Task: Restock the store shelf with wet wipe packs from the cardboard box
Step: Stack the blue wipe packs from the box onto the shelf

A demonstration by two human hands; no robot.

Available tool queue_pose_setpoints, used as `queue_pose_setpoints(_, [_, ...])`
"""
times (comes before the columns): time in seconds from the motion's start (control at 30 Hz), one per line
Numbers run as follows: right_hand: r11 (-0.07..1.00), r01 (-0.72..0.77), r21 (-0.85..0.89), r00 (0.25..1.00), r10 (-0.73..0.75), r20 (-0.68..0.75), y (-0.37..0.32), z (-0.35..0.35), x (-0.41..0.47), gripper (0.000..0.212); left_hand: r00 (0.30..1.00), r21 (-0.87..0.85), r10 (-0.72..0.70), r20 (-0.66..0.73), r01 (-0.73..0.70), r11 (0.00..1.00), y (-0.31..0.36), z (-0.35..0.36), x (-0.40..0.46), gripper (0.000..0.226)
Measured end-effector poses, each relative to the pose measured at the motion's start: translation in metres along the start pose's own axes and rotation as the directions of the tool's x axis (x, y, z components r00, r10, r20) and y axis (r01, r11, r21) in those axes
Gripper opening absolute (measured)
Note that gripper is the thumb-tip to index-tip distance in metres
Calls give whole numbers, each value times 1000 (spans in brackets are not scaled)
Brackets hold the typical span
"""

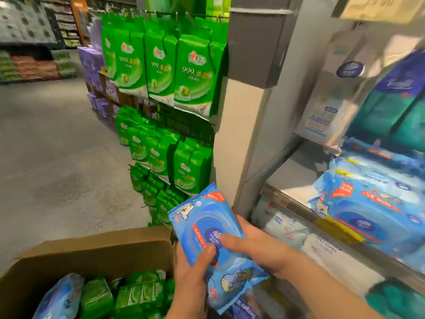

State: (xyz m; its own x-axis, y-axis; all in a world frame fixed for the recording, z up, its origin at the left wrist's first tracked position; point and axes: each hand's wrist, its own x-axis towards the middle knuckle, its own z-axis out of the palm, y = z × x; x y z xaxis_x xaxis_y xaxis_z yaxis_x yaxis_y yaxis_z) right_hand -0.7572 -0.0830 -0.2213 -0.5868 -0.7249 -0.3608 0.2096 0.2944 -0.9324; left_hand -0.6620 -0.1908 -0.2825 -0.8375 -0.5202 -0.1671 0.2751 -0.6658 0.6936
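Both hands hold a blue wet wipe pack (202, 217) in front of the shelf unit, above the box's right edge. My left hand (193, 275) grips its lower left side with the thumb on the face. From the right, my right hand (257, 247) wraps the pack, thumb on the round lid. A second blue pack (234, 284) shows just beneath the first. The open cardboard box (96, 247) at lower left holds green packs (138, 295) and a blue one (59, 298). On the shelf (296, 178) at right lie stacked blue wipe packs (372, 208).
Green hanging packs (193, 72) fill a wire rack at centre, beside a grey upright post (241, 139). White wipe packs (285, 229) sit on the lower shelf. Bare shelf board lies left of the blue stack. The grey aisle floor (57, 146) stretches away on the left.
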Motion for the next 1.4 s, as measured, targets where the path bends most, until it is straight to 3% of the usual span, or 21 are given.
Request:
queue_pose_setpoints(0.13, [943, 97, -319, 986, -136, -101, -34, -47, -24, 66, 990, -55, 59, 128, -52, 997, -8, 48, 0, 106])
queue_pose_setpoints(0.2, [840, 155, -519, 971, -226, -76, -59, -74, -41, 70, 974, -11, 142, 178, -143, 990, -1, 67, 12, 102])
queue_pose_setpoints(0.3, [611, 227, -759, 937, -349, -1, -93, -104, -60, 82, 939, 177, 267, 216, -307, 935, 17, 79, 36, 122])
queue_pose_setpoints(0.37, [532, 279, -799, 918, -392, 60, -111, -117, -68, 83, 875, 382, 330, 353, -457, 803, 28, 80, 47, 122])
queue_pose_setpoints(0.47, [332, 312, -890, 911, -370, 182, -128, -134, -67, 85, 799, 616, 186, 571, -568, 545, 42, 91, 53, 106])
queue_pose_setpoints(0.57, [119, 310, -943, 915, -306, 262, -130, -147, -55, 88, 787, 648, 111, 607, -571, 504, 32, 109, 55, 97])
queue_pose_setpoints(0.63, [76, 295, -952, 917, -304, 260, -125, -156, -49, 89, 813, 644, 153, 562, -546, 535, 18, 120, 58, 85])
queue_pose_setpoints(0.8, [153, 228, -961, 866, -483, 129, -112, -190, -49, 85, 879, 663, 296, 374, -477, 577, -4, 150, 66, 63])
queue_pose_setpoints(0.9, [258, 190, -947, 763, -646, -23, -101, -208, -59, 67, 906, 684, 309, 289, -421, 596, -12, 165, 80, 60])
queue_pose_setpoints(0.97, [385, 207, -899, 691, -708, -144, -91, -216, -69, 56, 926, 712, 284, 248, -373, 594, -18, 175, 90, 62])
queue_pose_setpoints(1.07, [520, 246, -818, 613, -737, -285, -80, -225, -83, 45, 935, 813, 292, 202, -326, 482, -27, 194, 100, 60])
queue_pose_setpoints(1.13, [544, 240, -804, 576, -746, -333, -75, -231, -91, 43, 941, 859, 282, 187, -296, 418, -36, 206, 107, 55])
queue_pose_setpoints(1.23, [578, 229, -783, 544, -743, -390, -68, -238, -99, 41, 956, 874, 225, 188, -267, 407, -56, 219, 122, 41])
queue_pose_setpoints(1.33, [608, 205, -767, 530, -728, -435, -62, -245, -103, 37, 970, 889, 174, 171, -228, 397, -75, 232, 135, 42])
queue_pose_setpoints(1.4, [615, 174, -769, 532, -716, -452, -59, -248, -102, 33, 974, 926, 121, 189, -218, 308, -85, 239, 143, 43])
